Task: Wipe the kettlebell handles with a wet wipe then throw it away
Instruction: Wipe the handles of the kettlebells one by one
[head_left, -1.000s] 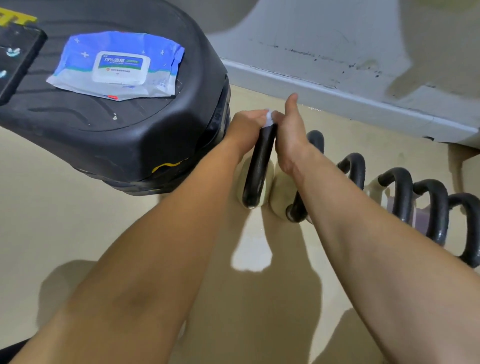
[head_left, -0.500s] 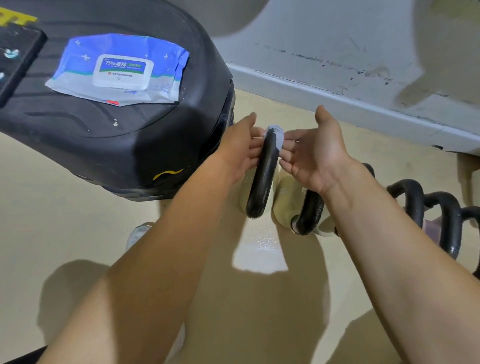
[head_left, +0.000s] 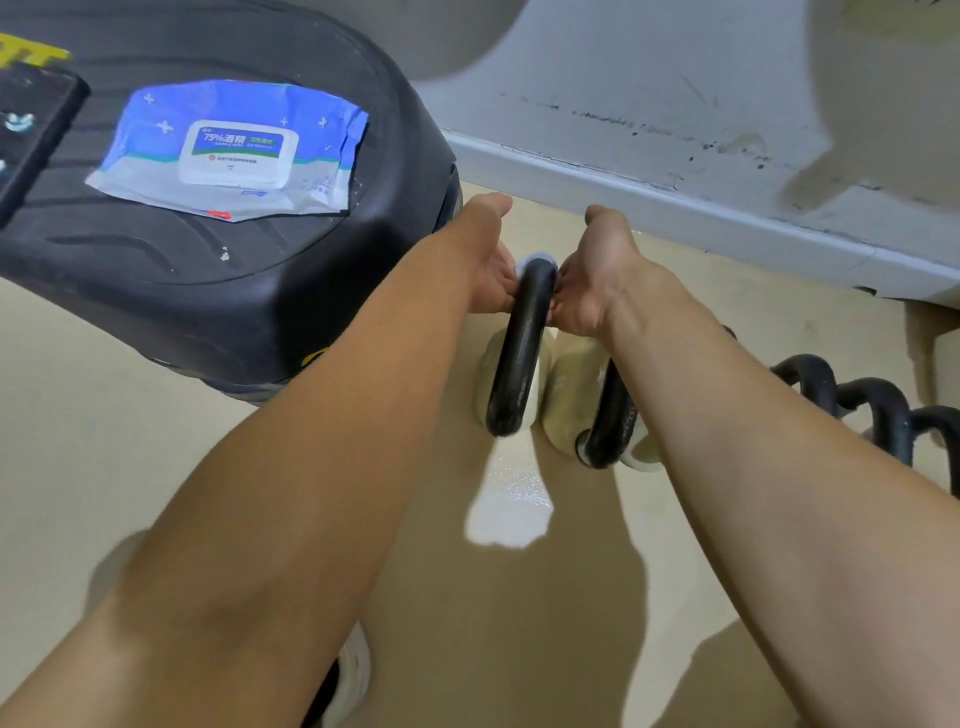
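Right hand (head_left: 597, 280) nearer left hand (head_left: 483, 260), wipe (head_left: 535, 258) between

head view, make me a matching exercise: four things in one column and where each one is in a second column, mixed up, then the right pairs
Things
1. wet wipe
2. wipe pack
3. left hand
4. right hand

Places
A. lying on the black platform
B. at the right side of the nearest kettlebell handle
C. over the top of that handle, between the two hands
D. at the left side of that handle

Pairs: 1-C, 2-A, 3-D, 4-B
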